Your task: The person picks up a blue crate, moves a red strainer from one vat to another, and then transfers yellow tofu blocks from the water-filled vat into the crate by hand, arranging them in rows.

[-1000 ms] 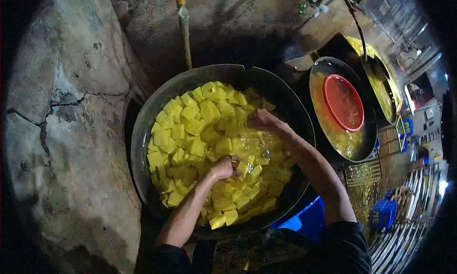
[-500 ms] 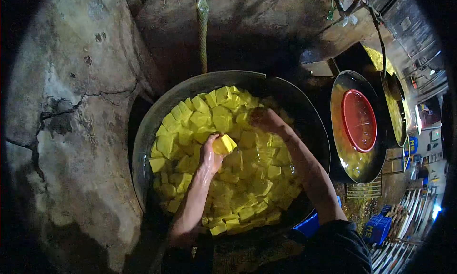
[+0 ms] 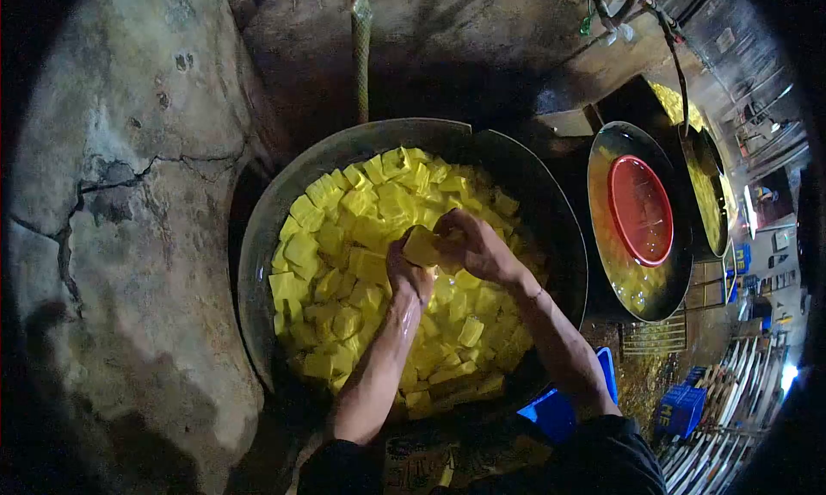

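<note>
Head view: one yellow, square-edged block with a smooth, wet-looking face (image 3: 421,247) is held up over the middle of a large, round, dark metal pan (image 3: 258,262). The bare left hand (image 3: 410,269) is clamped on the block, its fingers and palm wrapping the block's left and lower sides. The bare right hand (image 3: 475,247) is at the block's right side, its fingers bent and their tips at the upper right edge; whether they grip it or only touch it, I cannot tell. Both forearms reach in from the lower edge, out of dark sleeves (image 3: 615,452).

Below and around the hands, many loose yellow blocks (image 3: 331,237) fill much of the pan, crowded against one another in clear, yellowish liquid. They lie at various angles, most densely toward the left and the far side.

Just to the right stands a second round, dark pan (image 3: 684,275) with yellowish liquid, and within it sits a shallow-looking, red, round vessel (image 3: 641,211). Beyond that pan is a further dark pan with yellow contents (image 3: 707,194), partly hidden.

Behind the large pan, a patterned, yellowish hose-like length (image 3: 362,73) hangs upright against the stained wall. A cracked, grey-brown masonry surface (image 3: 155,262) borders the left side. Near the right forearm is a blue plastic container (image 3: 551,416), with a blue crate bearing yellow letters (image 3: 680,409) farther right, beside pale, slender slats (image 3: 731,400).
</note>
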The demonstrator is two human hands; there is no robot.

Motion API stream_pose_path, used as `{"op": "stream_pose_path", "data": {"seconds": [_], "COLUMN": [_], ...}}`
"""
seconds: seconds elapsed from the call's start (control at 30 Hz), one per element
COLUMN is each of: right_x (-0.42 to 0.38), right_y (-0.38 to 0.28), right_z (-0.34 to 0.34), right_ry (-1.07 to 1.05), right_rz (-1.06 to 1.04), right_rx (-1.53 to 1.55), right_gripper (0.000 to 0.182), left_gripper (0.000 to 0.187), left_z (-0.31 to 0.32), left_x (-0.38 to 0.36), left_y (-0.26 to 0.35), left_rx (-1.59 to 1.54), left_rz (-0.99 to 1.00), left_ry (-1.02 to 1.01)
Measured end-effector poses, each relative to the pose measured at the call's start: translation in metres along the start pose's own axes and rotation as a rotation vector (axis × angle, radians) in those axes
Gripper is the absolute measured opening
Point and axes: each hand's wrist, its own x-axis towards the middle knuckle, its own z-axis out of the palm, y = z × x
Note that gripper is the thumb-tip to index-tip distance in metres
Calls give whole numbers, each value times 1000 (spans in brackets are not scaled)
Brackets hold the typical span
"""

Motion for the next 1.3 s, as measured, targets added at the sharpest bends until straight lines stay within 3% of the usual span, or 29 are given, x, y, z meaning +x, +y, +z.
{"op": "stream_pose_path", "data": {"seconds": [0.03,0.07,0.1,0.17,0.2,0.23,0.27,0.3,0.33,0.37,0.43,0.5,0.57,0.6,0.63,0.67,0.73,0.77,0.8,0.87,0.93,0.97,1.03,1.1,1.13,1.17,1.23,1.27,1.3], "right_x": [-2,-2,-2,5,10,14,18,31,47,59,88,112,126,142,148,152,100,77,61,43,19,3,-36,-63,-75,-86,-101,-108,-119], "right_y": [-5,-11,-14,16,23,30,-1,2,12,25,62,81,97,161,185,202,129,83,48,41,61,47,-9,-45,-55,-67,-61,-44,-43], "right_z": [3,9,17,33,36,37,36,31,27,27,42,60,79,85,84,81,57,43,30,20,19,16,14,15,18,10,10,6,1], "right_ry": [-6,81,169,292,137,-19,-24,-27,43,114,173,238,356,459,462,398,-31,-30,-53,-52,101,130,31,-6,84,88,220,254,288], "right_rz": [1,-159,-320,-266,-220,-171,140,134,110,84,129,171,270,-30,-39,-53,-72,-79,-57,-19,249,248,157,8,-114,42,-58,-80,-62], "right_rx": [-3,-193,-381,-516,-434,-351,-52,-51,-188,-324,-495,-666,-626,-483,-482,-138,1109,1104,451,-201,929,937,628,333,246,-111,-204,-467,-458], "right_gripper": [35,38,41,46,50,55,54,54,54,54,51,49,55,53,53,54,50,50,49,48,42,42,43,45,47,50,52,73,73], "left_gripper": [28,26,26,29,29,37,45,53,58,59,55,48,42,40,38,38,38,39,40,40,39,39,37,34,33,31,29,33,38], "left_z": [-3,8,5,-1,8,15,24,27,-1,-5,-31,-21,-31,-31,-30,-22,-19,-21,-17,-11,-4,2,12,-6,6,21,24,13,23], "left_x": [-5,-21,-23,-23,-30,-40,-52,-57,-41,-44,-26,-31,-23,-23,-23,-30,-34,-33,-36,-42,-47,-49,-54,-30,-41,-54,-64,-69,-73], "left_y": [-4,-1,-7,-12,-4,4,16,26,26,34,43,55,62,66,70,76,82,83,84,83,76,72,59,37,28,16,-11,-20,-34], "left_rx": [-78,-150,-151,-335,-338,-279,-218,-154,-437,-194,-164,-170,-135,-132,-129,-154,-222,-262,-249,-232,34,49,68,-88,27,143,124,-28,262], "left_rz": [-24,-61,-60,-81,-74,-82,-89,-96,-241,-48,73,127,142,152,161,126,71,50,43,18,70,46,-34,-55,-56,-57,-166,-292,-152], "left_ry": [-186,-371,-368,-181,-185,-20,147,313,401,204,30,72,-101,-183,-263,-216,-188,-209,-224,-241,-75,-81,170,-250,-178,-106,-335,-450,-437]}}
